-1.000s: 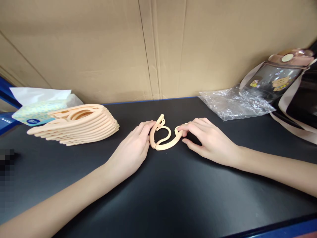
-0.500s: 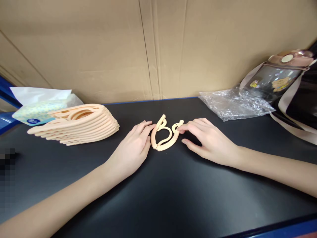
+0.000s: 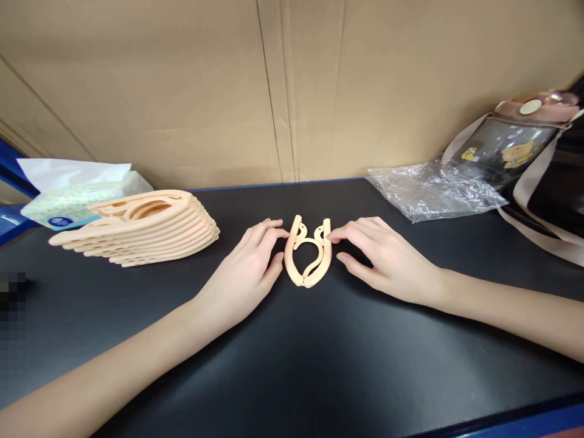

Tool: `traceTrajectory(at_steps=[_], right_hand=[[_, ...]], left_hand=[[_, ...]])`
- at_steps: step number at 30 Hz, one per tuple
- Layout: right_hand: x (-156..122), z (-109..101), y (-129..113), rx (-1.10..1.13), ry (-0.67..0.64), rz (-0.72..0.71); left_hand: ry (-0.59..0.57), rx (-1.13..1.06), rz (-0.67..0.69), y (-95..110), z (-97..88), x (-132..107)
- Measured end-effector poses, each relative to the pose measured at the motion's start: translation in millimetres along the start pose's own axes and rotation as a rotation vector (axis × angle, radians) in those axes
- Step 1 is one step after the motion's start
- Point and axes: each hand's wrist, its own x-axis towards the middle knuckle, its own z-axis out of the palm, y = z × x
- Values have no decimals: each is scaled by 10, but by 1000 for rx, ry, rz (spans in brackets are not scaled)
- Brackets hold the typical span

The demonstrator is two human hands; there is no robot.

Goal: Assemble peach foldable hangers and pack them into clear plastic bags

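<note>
A peach-coloured folding clothes hanger (image 3: 324, 267) lies flat on the black table, its two arms folded up nearly side by side and its round hook between them. From the left, my left hand (image 3: 249, 258) touches the outer edge of one arm with the index fingertip, the thumb held apart near it. My right hand (image 3: 381, 255) has its index fingertip against the other arm, and its thumb is spread below. Neither hand is wrapped round the hanger. A stack of several matching folded hangers (image 3: 150, 234) lies to the left of my left hand.
Behind the stack stands a pack of tissues (image 3: 68, 204). At the back right, a crumpled clear plastic bag (image 3: 433, 191) lies beside a transparent bottle (image 3: 515, 143) with a strap. A cardboard wall (image 3: 182, 91) closes off the table's (image 3: 292, 365) far edge.
The hanger's two arms have swung closer together and now stand nearly parallel. The hanger has turned more upright in view and shifted slightly right and nearer; my hands have barely moved.
</note>
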Motion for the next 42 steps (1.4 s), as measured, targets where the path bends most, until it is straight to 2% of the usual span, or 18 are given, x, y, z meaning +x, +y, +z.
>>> traceTrajectory(at_steps=[12, 20, 33, 37, 42], right_hand=[[5, -12, -10, 51, -52, 67], [7, -6, 0, 88, -73, 61], [-20, -8, 13, 176, -159, -189], [-24, -6, 12, 173, -166, -170], [-10, 10, 6, 142, -139, -80]], left_hand=[[11, 13, 10, -3, 9, -4], [9, 5, -21, 11, 5, -8], [-26, -23, 20, 44, -3, 2], [-65, -26, 80, 43, -6, 11], [-86, -74, 124, 51, -17, -2]])
